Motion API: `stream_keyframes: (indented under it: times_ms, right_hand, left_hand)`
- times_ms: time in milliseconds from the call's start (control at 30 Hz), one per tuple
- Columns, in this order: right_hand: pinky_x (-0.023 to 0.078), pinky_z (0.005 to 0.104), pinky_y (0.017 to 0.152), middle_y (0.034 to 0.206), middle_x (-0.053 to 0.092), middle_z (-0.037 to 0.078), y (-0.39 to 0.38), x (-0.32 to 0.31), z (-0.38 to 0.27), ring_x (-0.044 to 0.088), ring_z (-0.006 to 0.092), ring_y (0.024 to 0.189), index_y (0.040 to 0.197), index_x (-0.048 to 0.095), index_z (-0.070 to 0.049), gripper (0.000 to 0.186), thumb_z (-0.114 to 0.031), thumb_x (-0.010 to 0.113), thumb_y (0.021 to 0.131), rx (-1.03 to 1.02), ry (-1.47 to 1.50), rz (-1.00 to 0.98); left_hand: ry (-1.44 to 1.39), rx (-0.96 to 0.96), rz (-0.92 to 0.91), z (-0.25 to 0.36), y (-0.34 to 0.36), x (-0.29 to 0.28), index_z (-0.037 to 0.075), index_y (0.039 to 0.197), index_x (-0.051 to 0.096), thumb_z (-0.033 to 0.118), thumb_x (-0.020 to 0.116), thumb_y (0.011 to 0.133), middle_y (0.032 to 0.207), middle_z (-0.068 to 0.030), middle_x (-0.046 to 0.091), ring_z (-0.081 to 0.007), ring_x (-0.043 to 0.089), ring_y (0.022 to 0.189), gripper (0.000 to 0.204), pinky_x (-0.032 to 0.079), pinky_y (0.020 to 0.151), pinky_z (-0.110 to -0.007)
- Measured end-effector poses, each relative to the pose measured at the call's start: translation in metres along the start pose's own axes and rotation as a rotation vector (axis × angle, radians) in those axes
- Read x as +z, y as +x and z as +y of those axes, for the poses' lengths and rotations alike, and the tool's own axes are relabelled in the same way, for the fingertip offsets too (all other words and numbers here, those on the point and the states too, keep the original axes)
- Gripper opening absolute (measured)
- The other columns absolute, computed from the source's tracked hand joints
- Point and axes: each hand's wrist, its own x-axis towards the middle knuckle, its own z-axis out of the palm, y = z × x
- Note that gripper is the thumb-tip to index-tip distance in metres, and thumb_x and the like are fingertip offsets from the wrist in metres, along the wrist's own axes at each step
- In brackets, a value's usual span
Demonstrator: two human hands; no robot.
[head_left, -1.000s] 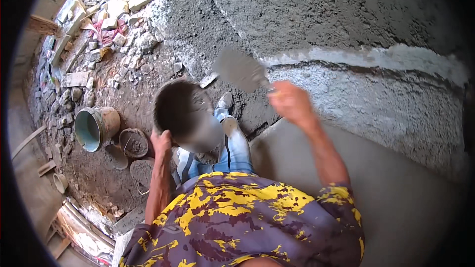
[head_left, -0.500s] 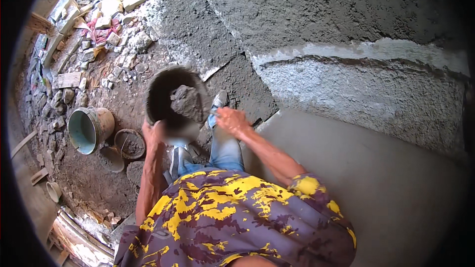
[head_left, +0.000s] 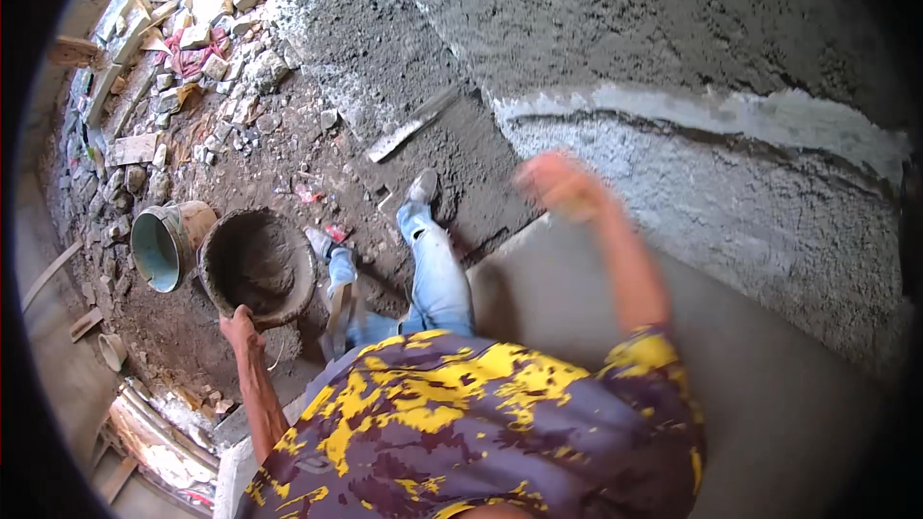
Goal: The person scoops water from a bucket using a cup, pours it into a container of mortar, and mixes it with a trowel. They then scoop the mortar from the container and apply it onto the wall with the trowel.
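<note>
My left hand (head_left: 239, 327) is closed on the rim of a round, dark, mortar-coated bucket (head_left: 288, 269), low at the left beside my legs; some grey mortar shows inside it. My right hand (head_left: 560, 187) is smeared by motion, raised over the grey slab at the right of my legs. I cannot make out its fingers or what, if anything, is in them.
Left lie a pale bucket (head_left: 190, 226), a small container (head_left: 112, 351) and broken rubble (head_left: 216, 5). A straight strip (head_left: 411, 123) rests ahead of my feet. Rough plastered surface (head_left: 673, 19) fills the upper right; a smooth grey slab (head_left: 731, 346) lies at lower right.
The dark bucket and my left hand moved down and left, toward the pale bucket. My right hand dipped toward the bucket, then swung up and right; the trowel seen earlier is no longer discernible.
</note>
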Motion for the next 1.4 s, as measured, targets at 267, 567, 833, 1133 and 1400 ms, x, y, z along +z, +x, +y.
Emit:
stream_keyframes:
  times_ms: [267,567,833,1133,1400]
  right_hand:
    - [0.046,0.0307,0.058,0.074,0.058,0.006,0.010,-0.052,-0.249,0.055,0.0156,0.063,0.096,0.060,-0.001,0.030,-0.030,0.055,0.098,0.496,-0.786,0.847]
    - [0.053,0.0449,0.059,0.082,0.064,0.017,0.074,0.207,-0.014,0.067,0.0326,0.072,0.088,0.066,-0.005,0.013,-0.010,0.056,0.082,0.573,-1.277,-0.228]
    - [0.052,0.0526,0.068,0.086,0.063,0.019,0.049,0.255,-0.036,0.064,0.0401,0.080,0.092,0.056,-0.005,0.036,-0.041,0.055,0.091,0.670,-0.773,-0.113]
    - [0.053,0.0444,0.063,0.084,0.061,0.017,0.134,0.314,-0.072,0.064,0.0328,0.076,0.091,0.058,-0.001,0.034,-0.034,0.051,0.094,0.191,-0.573,-0.177]
    - [0.049,0.0401,0.094,0.117,0.063,0.017,0.175,0.167,-0.017,0.057,0.0255,0.112,0.113,0.067,-0.004,0.042,-0.038,0.056,0.089,0.476,0.058,-0.665]
  left_hand:
    - [0.050,0.065,-0.152,0.004,-0.008,0.063,0.007,0.091,0.058,0.000,0.055,0.072,0.061,0.0032,0.048,-0.0087,0.045,0.049,0.020,0.033,0.043,-0.027]
    - [0.009,0.220,-0.610,0.088,-0.070,0.151,-0.002,0.120,0.057,-0.003,0.050,0.076,0.096,-0.0070,0.066,-0.0172,0.061,0.082,0.044,0.050,0.076,-0.029]
    - [-0.077,0.184,-0.632,0.100,-0.046,0.100,0.000,0.120,0.057,-0.004,0.051,0.079,0.082,0.0011,0.060,-0.0064,0.049,0.062,0.041,0.042,0.054,-0.024]
    - [-0.254,0.121,-0.275,0.063,-0.016,0.037,0.003,0.114,0.059,-0.002,0.054,0.074,0.094,-0.0040,0.064,-0.0144,0.060,0.078,0.041,0.047,0.066,-0.024]
    - [-0.048,-0.022,0.013,-0.002,-0.002,-0.018,-0.001,0.117,0.056,-0.006,0.050,0.069,0.099,-0.0066,0.063,-0.0185,0.060,0.080,0.048,0.050,0.069,-0.031]
